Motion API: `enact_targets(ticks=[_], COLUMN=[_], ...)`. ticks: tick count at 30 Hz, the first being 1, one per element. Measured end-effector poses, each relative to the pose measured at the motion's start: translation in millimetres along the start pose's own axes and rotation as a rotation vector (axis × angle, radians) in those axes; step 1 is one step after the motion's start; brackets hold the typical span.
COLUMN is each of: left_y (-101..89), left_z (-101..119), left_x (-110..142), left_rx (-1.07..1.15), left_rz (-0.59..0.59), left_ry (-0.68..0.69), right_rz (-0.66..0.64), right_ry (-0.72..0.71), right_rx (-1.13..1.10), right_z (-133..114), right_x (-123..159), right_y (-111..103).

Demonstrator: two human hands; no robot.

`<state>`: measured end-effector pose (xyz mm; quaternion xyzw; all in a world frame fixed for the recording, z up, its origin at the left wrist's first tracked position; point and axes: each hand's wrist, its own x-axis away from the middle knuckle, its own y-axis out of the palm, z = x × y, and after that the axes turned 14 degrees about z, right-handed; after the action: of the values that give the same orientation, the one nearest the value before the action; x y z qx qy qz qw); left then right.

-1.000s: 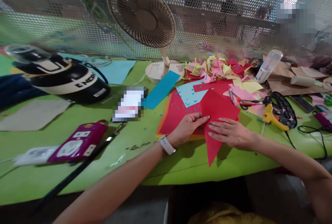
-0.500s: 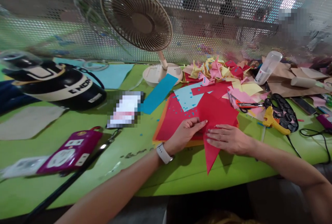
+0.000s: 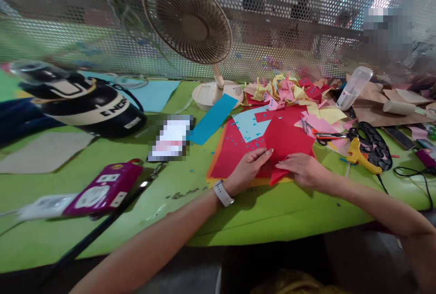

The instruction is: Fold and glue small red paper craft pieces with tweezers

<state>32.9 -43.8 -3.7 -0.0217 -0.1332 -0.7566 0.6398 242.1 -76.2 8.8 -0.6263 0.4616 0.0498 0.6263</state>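
A red paper sheet (image 3: 288, 139) lies on a stack of red and orange sheets (image 3: 228, 153) on the green table (image 3: 190, 212). My left hand (image 3: 248, 170), with a white watch on the wrist, pinches the sheet's left edge between thumb and fingertips. My right hand (image 3: 302, 170) is curled over the sheet's lower part, where only a short red tip sticks out under the fingers. A light blue sheet (image 3: 250, 124) dotted with small blue bits lies just behind.
A desk fan (image 3: 189, 19) stands at the back before a perforated metal wall. A helmet (image 3: 83, 103) and a purple power strip (image 3: 104, 189) are at the left. Folded paper pieces (image 3: 284, 90), scissors (image 3: 327, 135), a yellow glue gun (image 3: 361, 155), a black palette (image 3: 373, 142) and a bottle (image 3: 354, 86) are at the right.
The long lower point of the red sheet, which reached toward the table's front edge, is now drawn up under my right hand. That hand went from lying flat to curled.
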Motion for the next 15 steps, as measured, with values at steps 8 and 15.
enact_targets(ticks=[8, 15], left_y=[2.5, 0.0], left_z=[4.1, 0.7], left_x=[0.8, -9.8], left_rx=[0.201, 0.314], left_rz=[-0.037, 0.090], left_ry=[-0.067, -0.099], right_rz=[0.153, 0.053], right_ry=[0.215, -0.066], right_rx=[0.097, -0.104], right_z=[-8.2, -3.3], right_x=[-23.3, -13.7], right_y=[7.9, 5.1])
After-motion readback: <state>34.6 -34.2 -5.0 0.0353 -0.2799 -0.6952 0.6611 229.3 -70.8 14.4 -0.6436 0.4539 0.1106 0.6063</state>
